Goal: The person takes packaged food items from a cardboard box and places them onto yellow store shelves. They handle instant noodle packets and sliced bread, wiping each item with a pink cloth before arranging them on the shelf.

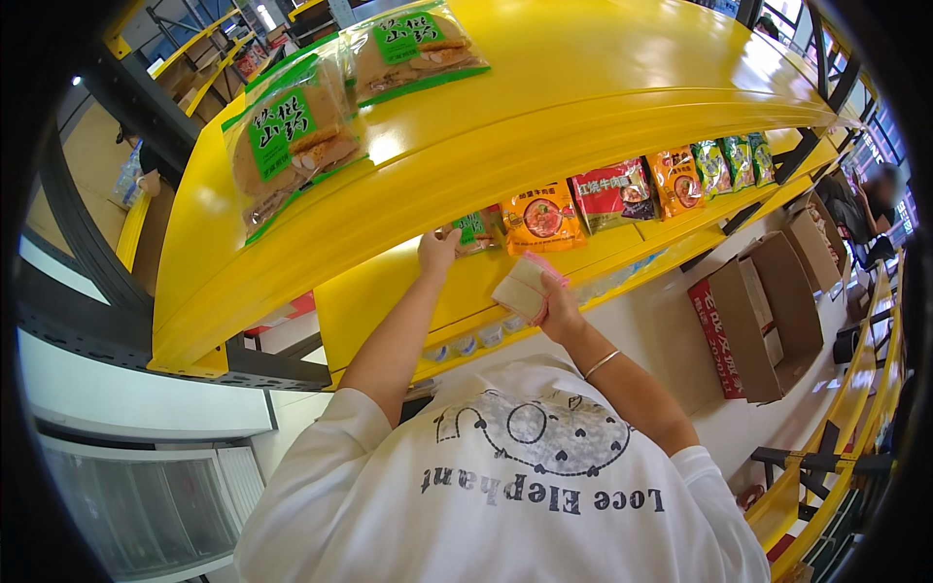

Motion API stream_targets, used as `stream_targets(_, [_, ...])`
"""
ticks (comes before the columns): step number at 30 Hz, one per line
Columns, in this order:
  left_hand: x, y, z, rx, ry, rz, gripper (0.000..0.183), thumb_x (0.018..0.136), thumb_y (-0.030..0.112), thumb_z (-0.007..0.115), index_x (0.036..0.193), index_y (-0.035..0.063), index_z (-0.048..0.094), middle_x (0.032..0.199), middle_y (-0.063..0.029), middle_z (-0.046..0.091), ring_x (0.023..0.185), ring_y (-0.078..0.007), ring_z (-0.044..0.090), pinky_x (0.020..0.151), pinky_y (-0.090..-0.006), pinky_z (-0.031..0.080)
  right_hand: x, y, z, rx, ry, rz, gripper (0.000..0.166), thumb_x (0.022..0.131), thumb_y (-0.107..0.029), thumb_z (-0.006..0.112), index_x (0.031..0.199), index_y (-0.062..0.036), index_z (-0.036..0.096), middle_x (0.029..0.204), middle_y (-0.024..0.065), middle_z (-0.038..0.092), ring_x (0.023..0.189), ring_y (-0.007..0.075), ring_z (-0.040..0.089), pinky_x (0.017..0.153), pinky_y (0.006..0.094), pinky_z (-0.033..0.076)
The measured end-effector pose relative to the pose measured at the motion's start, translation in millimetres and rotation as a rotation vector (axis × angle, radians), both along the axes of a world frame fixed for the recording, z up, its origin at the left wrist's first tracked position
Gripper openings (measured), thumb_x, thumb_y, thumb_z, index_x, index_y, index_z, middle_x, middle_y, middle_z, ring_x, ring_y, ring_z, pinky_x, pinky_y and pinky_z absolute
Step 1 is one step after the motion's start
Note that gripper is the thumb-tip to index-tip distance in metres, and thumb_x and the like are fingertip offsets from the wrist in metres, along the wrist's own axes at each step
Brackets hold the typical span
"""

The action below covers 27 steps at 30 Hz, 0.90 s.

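Note:
My left hand (438,253) reaches under the upper yellow shelf to the left end of a row of packets. Its fingers touch a small green-labelled clear packet (474,233); whether they grip it is unclear. In my right hand (561,315) is a folded pale cloth with a pink edge (526,286), held over the front of the lower yellow shelf (379,306). Beside the green-labelled packet stand an orange noodle packet (544,218), a red noodle packet (614,195), another orange packet (678,182) and several green packets (736,164).
On the upper yellow shelf (583,58) lie clear bags of flat bread with green labels (291,146). A dark metal upright (131,95) stands at the left. Open cardboard boxes (773,313) rest on the floor at the right. A person (878,200) is at the far right.

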<state>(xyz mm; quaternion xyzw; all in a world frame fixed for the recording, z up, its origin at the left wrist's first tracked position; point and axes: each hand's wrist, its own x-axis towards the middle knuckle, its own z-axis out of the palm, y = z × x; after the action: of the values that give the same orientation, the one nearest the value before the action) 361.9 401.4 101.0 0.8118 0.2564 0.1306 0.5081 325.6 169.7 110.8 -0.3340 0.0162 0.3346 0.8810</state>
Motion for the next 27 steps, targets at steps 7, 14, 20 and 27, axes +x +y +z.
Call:
stream_targets(7, [-7.4,-18.3,16.4,0.347,0.003,0.043,0.057,0.067,0.035,0.062,0.109,0.0011,0.044,0.112,-0.02,0.037,0.1,-0.031,0.042,0.081,-0.037,0.038,-8.6,-4.9,9.8,-0.045,-0.293,0.106,0.046,0.084,-0.031,0.037,0.123,-0.0083,0.029,0.111,0.0079,0.046,0.099,0.0208,0.049,0.078,0.0314,0.043])
stream_targets(14, [-79.5,-57.9,70.0,0.119,-0.37,-0.244,0.036,0.073,0.013,0.057,0.105,0.0015,0.046,0.103,-0.0135,0.049,0.092,-0.0296,0.049,0.075,-0.0342,0.041,-26.4,-16.6,58.6,-0.189,-0.239,0.232,0.039,0.083,-0.029,0.04,0.113,-0.0058,0.044,0.099,0.007,0.052,0.085,0.0138,0.052,0.069,0.0261,0.043])
stream_targets(20, [-185.1,-59.0,233.9,0.818,-1.067,-0.317,0.031,0.072,0.007,0.056,0.101,0.002,0.047,0.101,-0.0186,0.049,0.088,-0.0313,0.05,0.073,-0.0375,0.041,-66.3,-9.8,236.1,-0.123,-1.045,0.186,0.028,0.082,-0.019,0.042,0.102,-0.0014,0.051,0.082,0.0079,0.055,0.071,0.0154,0.049,0.067,0.0289,0.041])
stream_targets(27, [-162.3,-9.6,340.3,1.058,-0.32,0.412,0.051,0.077,0.026,0.053,0.12,0.004,0.035,0.108,-0.0143,0.048,0.095,-0.0299,0.048,0.081,-0.0407,0.035,-33.0,49.7,321.2,-0.7,-1.956,-0.239,0.029,0.079,-0.016,0.046,0.105,-0.0029,0.049,0.096,0.0154,0.053,0.095,0.0286,0.048,0.09,0.043,0.027])
